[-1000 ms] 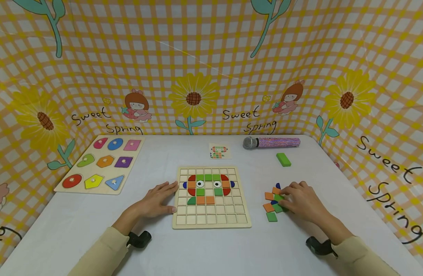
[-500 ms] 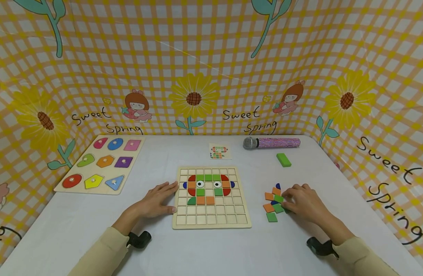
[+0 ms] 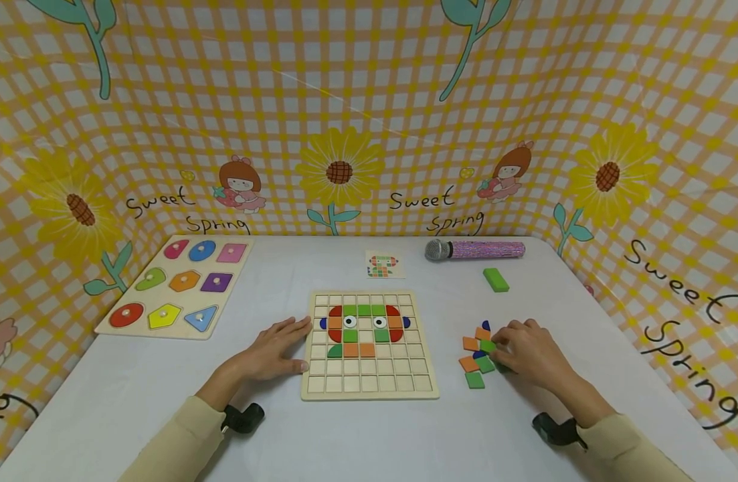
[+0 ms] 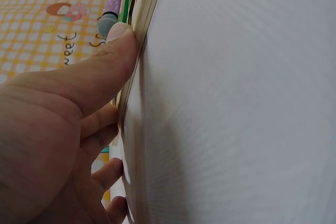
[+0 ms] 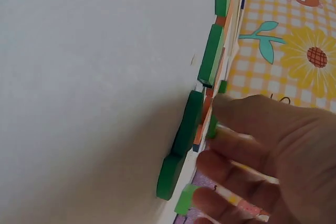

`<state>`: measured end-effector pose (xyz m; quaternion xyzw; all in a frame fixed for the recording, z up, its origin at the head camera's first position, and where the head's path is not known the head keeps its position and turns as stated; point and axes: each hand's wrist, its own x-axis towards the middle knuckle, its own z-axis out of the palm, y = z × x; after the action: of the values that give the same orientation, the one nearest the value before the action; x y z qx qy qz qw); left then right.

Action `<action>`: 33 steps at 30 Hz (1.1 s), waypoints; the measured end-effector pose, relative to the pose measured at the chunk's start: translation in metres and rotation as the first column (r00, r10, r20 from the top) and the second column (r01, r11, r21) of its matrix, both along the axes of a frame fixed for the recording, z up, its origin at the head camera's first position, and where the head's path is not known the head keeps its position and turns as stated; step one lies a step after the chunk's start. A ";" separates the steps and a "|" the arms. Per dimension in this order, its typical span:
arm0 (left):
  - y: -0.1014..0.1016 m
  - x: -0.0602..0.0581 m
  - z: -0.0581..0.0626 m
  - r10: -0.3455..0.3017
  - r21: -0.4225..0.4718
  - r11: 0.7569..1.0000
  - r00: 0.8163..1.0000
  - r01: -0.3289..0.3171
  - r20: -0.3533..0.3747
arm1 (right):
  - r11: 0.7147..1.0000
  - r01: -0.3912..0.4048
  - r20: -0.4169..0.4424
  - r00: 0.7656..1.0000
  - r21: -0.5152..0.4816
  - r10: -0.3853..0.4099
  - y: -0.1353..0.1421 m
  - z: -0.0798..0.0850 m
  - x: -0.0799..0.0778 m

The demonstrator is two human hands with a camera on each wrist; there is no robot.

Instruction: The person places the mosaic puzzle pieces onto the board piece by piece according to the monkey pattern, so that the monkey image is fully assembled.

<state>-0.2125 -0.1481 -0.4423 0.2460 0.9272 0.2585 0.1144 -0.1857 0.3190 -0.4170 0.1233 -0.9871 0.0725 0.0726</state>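
Pinched by its edge: green tile (image 3: 486,345), right of the grid board (image 3: 401,383)

Narrowly closed, the right hand (image 3: 530,355) appeared to hold this tile between thumb and forefinger. It looked like a small, stiff slab of painted wood, probably light, hardly fragile, perhaps slick on its flat faces; its thick sides seemed the best purchase. Orange squares (image 3: 470,343) and dark blue rounded pieces (image 3: 479,354) lay around it, also right of the board. Fingers outstretched, the left hand (image 3: 272,351) touched the board's left edge. Pale and wood-like, that board was cut into square recesses, partly filled with flat coloured shapes. Behind the board lay a thin picture card (image 3: 386,265); behind and to its right, a glittery-handled microphone (image 3: 486,250) and a smooth green block (image 3: 496,280).
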 end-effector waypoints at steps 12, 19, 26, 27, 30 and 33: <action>-0.001 0.000 -0.001 -0.002 0.004 1.000 1.000 0.002 0.004 | 0.993 -0.112 -0.106 0.989 -0.048 0.106 -0.050 0.009 0.004; -0.001 0.000 -0.001 -0.001 0.013 1.000 1.000 0.001 0.005 | 0.972 -0.227 -0.121 0.968 -0.054 0.219 -0.097 0.006 0.002; 0.000 0.000 0.000 -0.005 0.008 1.000 1.000 0.005 -0.001 | 0.937 -0.345 -0.137 0.932 -0.054 0.335 -0.145 0.001 0.002; 0.000 -0.001 0.000 -0.004 0.007 1.000 1.000 0.004 -0.002 | 0.933 -0.355 -0.134 0.929 -0.057 0.346 -0.151 0.001 0.002; 0.001 0.000 0.001 0.000 0.007 1.000 1.000 0.000 0.000 | 0.919 -0.393 -0.134 0.914 -0.045 0.384 -0.168 0.002 0.003; 0.002 0.000 0.002 -0.001 0.011 1.000 1.000 0.001 0.002 | 0.908 -0.417 -0.136 0.902 -0.024 0.411 -0.181 0.003 0.004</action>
<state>-0.2128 -0.1464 -0.4404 0.2469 0.9254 0.2638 0.1140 -0.1816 0.1376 -0.4142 0.3326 -0.9294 0.1041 0.1217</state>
